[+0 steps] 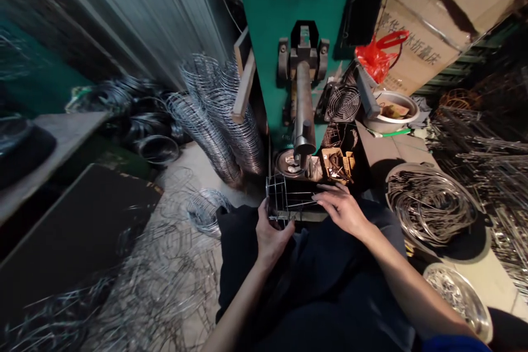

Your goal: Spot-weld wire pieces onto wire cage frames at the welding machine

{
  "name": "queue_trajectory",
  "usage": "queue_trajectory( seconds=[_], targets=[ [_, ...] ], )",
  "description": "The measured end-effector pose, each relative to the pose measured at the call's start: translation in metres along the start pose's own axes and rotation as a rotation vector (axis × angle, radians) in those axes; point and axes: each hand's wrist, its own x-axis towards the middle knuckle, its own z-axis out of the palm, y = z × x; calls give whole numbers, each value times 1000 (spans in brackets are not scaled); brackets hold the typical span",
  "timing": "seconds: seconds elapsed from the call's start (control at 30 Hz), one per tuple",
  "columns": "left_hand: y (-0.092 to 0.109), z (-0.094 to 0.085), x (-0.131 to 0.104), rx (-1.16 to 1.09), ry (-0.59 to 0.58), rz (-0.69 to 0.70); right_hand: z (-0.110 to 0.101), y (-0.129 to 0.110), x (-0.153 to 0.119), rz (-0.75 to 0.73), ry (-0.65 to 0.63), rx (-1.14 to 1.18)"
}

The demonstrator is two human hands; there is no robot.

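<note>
A small wire frame (285, 193) of crossed thin metal rods lies in front of my lap, below the welding machine's (258, 27) lower arm. My left hand (273, 237) grips its left end, with the fingers up along the side and the thumb at the near edge. On the other side, my right hand (343, 210) pinches the long rods' right ends between thumb and fingers. Part of its grip is hidden by the hand itself. Above the frame, the thick metal cylinder (304, 110) points down and towards me.
Tall stacks of wire rings (223, 115) stand left of the machine. Loose wire pieces (165, 280) litter the floor. To the right are a basin of bent wires (431, 203), a bowl of small metal parts (457, 294), a red bag (376, 59) and cardboard boxes (429, 38).
</note>
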Motion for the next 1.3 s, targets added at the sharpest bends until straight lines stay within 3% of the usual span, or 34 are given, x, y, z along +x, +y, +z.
queue_trajectory(
  seconds=[0.3, 0.6, 0.83, 1.3],
  targets=[
    [4, 8, 19, -14, 13, -18, 16, 3, 14, -57, 74, -234],
    [19, 5, 33, -41, 62, -30, 13, 0, 35, -94, 193, -115],
    [28, -3, 44, -71, 110, -31, 12, -3, 54, -132, 202, -84],
    [18, 0, 56, -24, 82, -34, 13, 3, 61, -103, 246, -117]
  ],
)
